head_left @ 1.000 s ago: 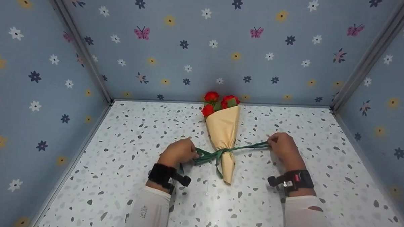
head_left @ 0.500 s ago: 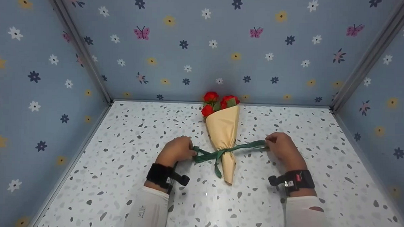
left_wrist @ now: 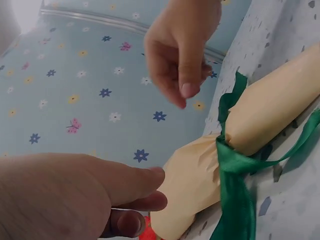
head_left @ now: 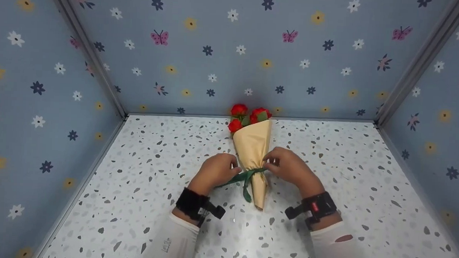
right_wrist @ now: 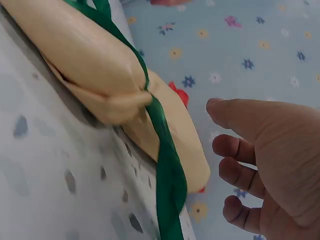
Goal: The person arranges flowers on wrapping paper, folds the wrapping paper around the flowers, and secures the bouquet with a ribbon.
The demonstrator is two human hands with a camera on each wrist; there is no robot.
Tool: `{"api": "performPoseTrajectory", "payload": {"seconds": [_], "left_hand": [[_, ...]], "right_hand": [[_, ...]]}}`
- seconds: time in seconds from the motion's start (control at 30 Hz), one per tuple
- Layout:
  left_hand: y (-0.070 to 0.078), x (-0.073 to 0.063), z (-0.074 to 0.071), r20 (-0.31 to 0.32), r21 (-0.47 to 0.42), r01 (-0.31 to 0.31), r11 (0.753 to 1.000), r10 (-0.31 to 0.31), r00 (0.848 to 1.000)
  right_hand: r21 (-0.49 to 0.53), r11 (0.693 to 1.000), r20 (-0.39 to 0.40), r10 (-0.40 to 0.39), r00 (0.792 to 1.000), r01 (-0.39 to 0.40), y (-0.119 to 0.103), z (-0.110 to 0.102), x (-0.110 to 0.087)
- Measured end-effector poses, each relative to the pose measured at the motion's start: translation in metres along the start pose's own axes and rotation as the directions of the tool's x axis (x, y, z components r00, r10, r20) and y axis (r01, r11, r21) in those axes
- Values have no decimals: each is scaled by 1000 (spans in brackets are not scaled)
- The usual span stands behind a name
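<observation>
A bouquet [head_left: 252, 143] wrapped in tan paper lies on the speckled table, its red roses [head_left: 235, 125] toward the back wall. Round its narrow neck runs a green ribbon [head_left: 247, 187], with loose ends on both sides. My left hand [head_left: 218, 170] hovers just left of the neck, fingers loosely bent. On the other side, my right hand [head_left: 289, 167] is beside the paper. Both wrist views show a gap between each hand and the green ribbon [left_wrist: 237, 197]. In the right wrist view, the right hand's fingers [right_wrist: 239, 172] are loosely curved and hold nothing.
The white speckled tabletop [head_left: 156, 149] ends at a blue back wall [head_left: 217, 48] printed with flowers and butterflies. Similar panels rise at left and right, joined by grey corner strips. A camera band [head_left: 192, 204] sits on each wrist.
Earlier both hands held the ribbon ends out sideways. They have let go and come inward to the bouquet's neck, the right hand farther. The bouquet lies as before.
</observation>
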State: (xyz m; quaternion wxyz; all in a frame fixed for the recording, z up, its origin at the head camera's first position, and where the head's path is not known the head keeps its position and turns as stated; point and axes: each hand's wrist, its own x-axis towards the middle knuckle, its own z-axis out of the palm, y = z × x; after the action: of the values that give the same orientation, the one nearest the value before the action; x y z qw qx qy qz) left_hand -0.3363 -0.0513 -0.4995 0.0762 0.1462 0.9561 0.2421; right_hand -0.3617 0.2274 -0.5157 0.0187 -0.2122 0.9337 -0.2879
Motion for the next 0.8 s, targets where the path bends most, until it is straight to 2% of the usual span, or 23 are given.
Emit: {"api": "performPoseTrajectory", "payload": {"seconds": [0.17,0.4,0.53,0.63,0.8], "left_hand": [[8,0,19,38,11,-32,999,32,999],[11,4,37,35,158,-66,985,61,997],[9,4,34,30,180,-62,982,57,998],[6,3,27,30,189,-45,981,40,999],[-2,-1,14,31,220,-5,976,-1,1000]], "right_hand": [[-27,995,87,-95,992,98,-19,25,5],[-66,989,82,-123,989,128,-21,40,3],[-66,995,80,-64,995,70,-22,41,3],[-54,998,82,-10,997,15,-23,41,4],[-27,999,85,34,996,-31,-22,41,4]]}}
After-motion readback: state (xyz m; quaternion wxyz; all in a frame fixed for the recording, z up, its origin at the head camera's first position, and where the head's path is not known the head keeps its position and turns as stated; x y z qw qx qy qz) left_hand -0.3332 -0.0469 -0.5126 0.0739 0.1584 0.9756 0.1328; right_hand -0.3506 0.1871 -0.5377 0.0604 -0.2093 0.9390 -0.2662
